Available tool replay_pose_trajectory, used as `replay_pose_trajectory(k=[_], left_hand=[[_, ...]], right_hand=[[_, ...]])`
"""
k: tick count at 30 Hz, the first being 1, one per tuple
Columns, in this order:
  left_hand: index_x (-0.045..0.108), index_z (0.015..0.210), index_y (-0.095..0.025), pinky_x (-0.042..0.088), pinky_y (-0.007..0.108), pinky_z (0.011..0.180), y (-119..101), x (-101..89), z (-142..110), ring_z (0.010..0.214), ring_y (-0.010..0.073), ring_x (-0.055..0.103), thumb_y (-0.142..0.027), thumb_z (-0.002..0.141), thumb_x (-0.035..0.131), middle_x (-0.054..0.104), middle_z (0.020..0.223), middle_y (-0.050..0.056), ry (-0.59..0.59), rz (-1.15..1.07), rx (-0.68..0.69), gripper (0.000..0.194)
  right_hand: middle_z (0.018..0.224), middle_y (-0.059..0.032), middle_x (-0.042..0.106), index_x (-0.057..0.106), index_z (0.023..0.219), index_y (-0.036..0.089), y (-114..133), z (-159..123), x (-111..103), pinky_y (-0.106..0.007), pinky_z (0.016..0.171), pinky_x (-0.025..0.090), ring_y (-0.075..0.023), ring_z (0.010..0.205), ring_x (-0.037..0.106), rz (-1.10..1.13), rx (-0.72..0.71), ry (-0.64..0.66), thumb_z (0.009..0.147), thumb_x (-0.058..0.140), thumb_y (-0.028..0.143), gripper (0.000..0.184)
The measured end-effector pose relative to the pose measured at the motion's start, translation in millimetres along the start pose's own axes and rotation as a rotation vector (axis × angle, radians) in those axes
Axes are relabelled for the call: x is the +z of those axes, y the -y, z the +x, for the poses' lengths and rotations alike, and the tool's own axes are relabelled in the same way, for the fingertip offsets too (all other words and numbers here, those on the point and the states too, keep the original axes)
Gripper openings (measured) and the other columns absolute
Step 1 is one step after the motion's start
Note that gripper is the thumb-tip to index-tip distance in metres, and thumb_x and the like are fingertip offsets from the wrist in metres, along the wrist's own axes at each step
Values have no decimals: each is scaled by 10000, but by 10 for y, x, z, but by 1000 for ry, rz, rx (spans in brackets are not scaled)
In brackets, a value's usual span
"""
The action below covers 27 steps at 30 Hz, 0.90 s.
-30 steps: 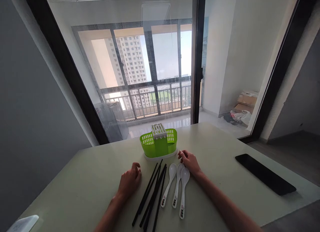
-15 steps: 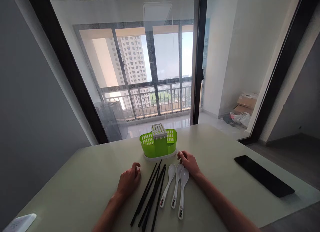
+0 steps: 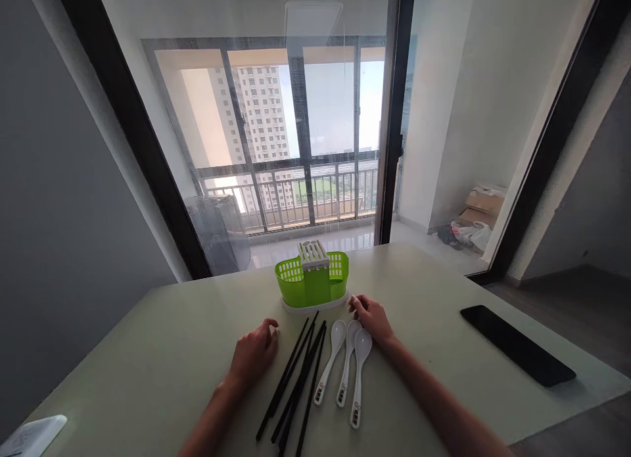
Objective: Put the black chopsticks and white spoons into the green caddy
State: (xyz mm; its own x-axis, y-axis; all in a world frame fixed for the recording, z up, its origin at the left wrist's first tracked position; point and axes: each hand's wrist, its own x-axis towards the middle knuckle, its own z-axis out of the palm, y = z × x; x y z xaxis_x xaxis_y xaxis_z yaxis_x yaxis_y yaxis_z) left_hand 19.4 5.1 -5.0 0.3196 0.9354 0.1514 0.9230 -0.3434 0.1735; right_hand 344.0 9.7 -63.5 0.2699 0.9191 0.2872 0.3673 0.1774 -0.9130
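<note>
Several black chopsticks [image 3: 299,381] lie in a loose, partly crossed bundle. My left hand [image 3: 255,348] rests on the table just left of them, fingers loosely bent and a little apart, nothing visible in it. Three white spoons lie to the right of the chopsticks: a left spoon [image 3: 337,335], a middle spoon [image 3: 346,371] and a right spoon [image 3: 363,342], bowls pointing away from me. Beside the spoon bowls rests my right hand [image 3: 373,319], its fingers loosely curled and apart, with nothing seen in it. Beyond both hands stands a green utensil basket [image 3: 317,287] with a white slotted top [image 3: 314,254].
A flat black object [image 3: 517,345] lies at the right of the pale table [image 3: 162,352]. The corner of a white object [image 3: 37,436] shows at the near left. Past the table's far edge are a dark-framed glass door [image 3: 392,115] and cardboard boxes [image 3: 483,204].
</note>
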Motion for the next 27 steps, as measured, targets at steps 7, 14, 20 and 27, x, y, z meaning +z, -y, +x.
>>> replay_pose_trajectory(k=[7,14,20,27], left_hand=[[563,1167,-230,381,271,662,-17,-17,-11,800,195,691,-315,1023,354,708,850,14,5,-6,-16,267],[562,1158,-229,367,273,658,-10,-5,-12,784,191,681,-319,1023,357,705,861,15,5,-16,-8,261],[571,1158,-221,366,283,657,-15,3,-12,756,192,669,-317,1022,356,700,852,18,-5,-16,-5,273],[568,1156,-226,369,282,667,-8,7,-20,770,187,671,-318,1023,354,705,867,12,-6,-25,9,268]], right_hand=[[737,-50,756,648,766,237,8,-7,2,-300,638,519,-208,612,683,-4,-7,1,905,411,652,497],[728,-43,745,644,767,238,-3,1,5,-294,632,506,-201,602,668,-5,-5,3,904,413,629,474],[729,-41,744,650,769,236,-22,-2,-3,-294,649,504,-203,618,672,-4,-5,9,918,416,615,470],[727,-39,736,656,763,230,-27,-3,-2,-294,639,495,-200,607,662,-6,-19,7,919,436,596,455]])
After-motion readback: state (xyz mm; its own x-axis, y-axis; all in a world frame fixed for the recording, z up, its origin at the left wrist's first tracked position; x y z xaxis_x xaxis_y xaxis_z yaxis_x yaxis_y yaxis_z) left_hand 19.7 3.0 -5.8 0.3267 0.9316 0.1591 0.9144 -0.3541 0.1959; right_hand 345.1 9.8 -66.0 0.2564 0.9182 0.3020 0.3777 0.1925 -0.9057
